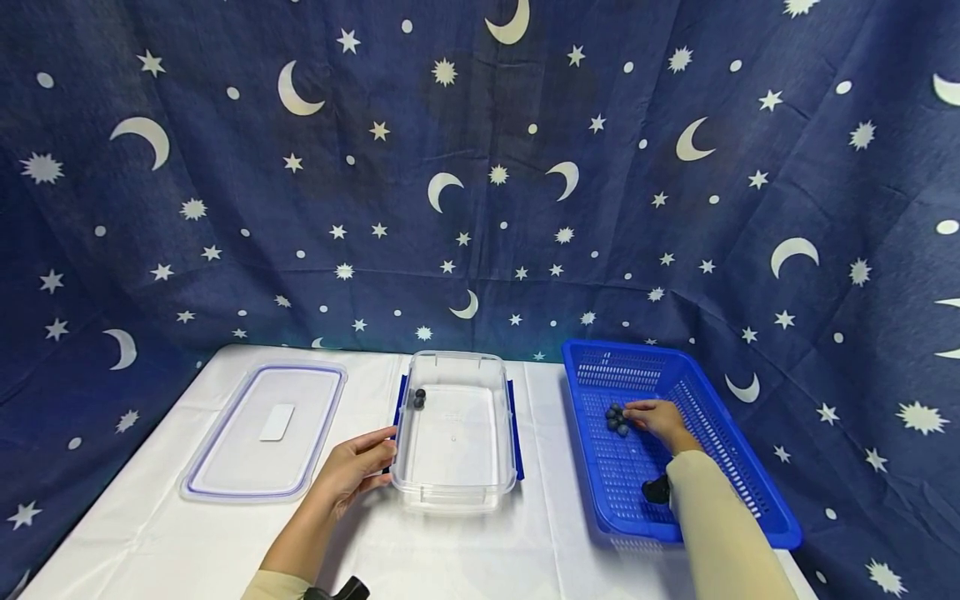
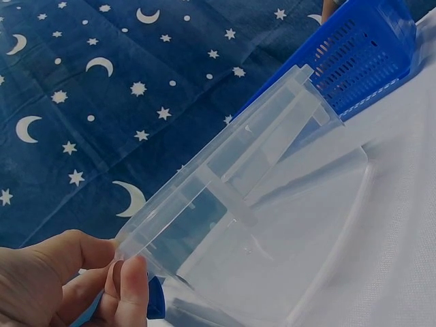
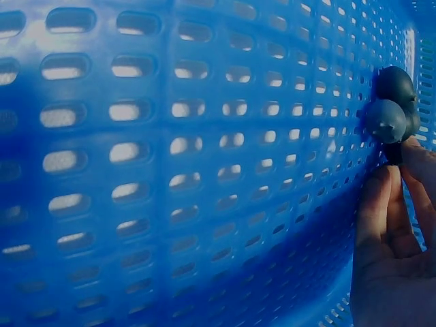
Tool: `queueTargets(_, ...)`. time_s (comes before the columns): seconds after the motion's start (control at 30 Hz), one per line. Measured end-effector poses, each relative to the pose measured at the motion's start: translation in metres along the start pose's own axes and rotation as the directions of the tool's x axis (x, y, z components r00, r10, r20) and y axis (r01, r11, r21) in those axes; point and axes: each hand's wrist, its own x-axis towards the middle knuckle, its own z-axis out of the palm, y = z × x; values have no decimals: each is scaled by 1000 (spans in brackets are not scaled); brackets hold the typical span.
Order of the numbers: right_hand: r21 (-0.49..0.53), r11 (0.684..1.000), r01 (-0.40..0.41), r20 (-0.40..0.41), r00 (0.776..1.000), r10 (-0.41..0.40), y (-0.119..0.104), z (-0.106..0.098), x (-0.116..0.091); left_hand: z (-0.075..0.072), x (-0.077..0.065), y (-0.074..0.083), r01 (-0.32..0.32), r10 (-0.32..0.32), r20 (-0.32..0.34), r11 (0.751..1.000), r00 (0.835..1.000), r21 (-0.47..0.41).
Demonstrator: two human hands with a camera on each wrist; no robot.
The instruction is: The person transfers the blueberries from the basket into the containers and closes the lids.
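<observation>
My left hand [image 1: 356, 468] grips the left side of a clear plastic container [image 1: 453, 492] between thumb and fingers; in the left wrist view the fingertips [image 2: 133, 272] pinch its rim beside a blue latch [image 2: 156, 298]. Two dark blueberries [image 1: 420, 398] lie inside the container near its left wall. Over on the right, my right hand [image 1: 660, 421] reaches into a blue perforated basket [image 1: 630, 492]. Its fingertips pinch a dark blueberry [image 3: 394, 153] at the edge of a small cluster of blueberries [image 1: 617, 419], partly hidden by the fingers.
A clear lid [image 1: 247, 458] with a blue seal lies flat on the left, a small white rectangle [image 1: 277, 422] on it. White cloth [image 1: 540, 533] covers the table. A dark blue curtain [image 1: 480, 167] with moons and stars hangs behind.
</observation>
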Motion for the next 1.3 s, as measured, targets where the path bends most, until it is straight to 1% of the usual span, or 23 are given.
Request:
queueTargets(0.1,-24,1000,6,-1,1000,-6,0,0,-1,0,0,0,-1,1,1,1000,1000,-1)
queueTargets(0.23,-9,1000,18,-10,1000,-18,1,0,-3,1,0,0,-2,2,-1,1000,1000,0)
queueTargets(0.33,47,999,25,-9,1000,-25,1,0,-5,1,0,0,-1,1,-1,1000,1000,1)
queueTargets(0.43,119,993,15,-13,1000,-14,1,-1,-7,2,-1,0,-1,1,-5,1000,1000,2)
queueTargets(0.47,158,987,15,-9,1000,-13,0,-1,-7,2,0,0,-1,1,-6,1000,1000,3)
queueTargets(0.53,201,980,6,-11,1000,-4,-1,-2,-7,2,0,0,-2,2,-9,1000,1000,6)
queueTargets(0.63,282,960,-5,-8,1000,8,-2,-4,-5,2,0,1,-2,2,-10,1000,1000,4)
queueTargets(0.77,342,940,-1,-9,1000,5,-3,-7,-3,3,0,1,-2,2,-9,1000,1000,6)
queueTargets(0.9,378,926,17,-5,1000,-16,-5,-9,-2,3,0,2,-4,5,-9,1000,1000,12)
queueTargets(1.0,387,922,30,3,999,-34,-4,-11,-2,3,0,2,-3,4,-14,1000,1000,6)
queueTargets(1.13,387,922,29,4,999,-33,-4,-10,-1,4,0,2,-6,6,-11,1000,1000,3)
queueTargets(1.3,422,906,36,24,998,-50,-7,-7,1,2,0,1,-4,4,-13,1000,1000,16)
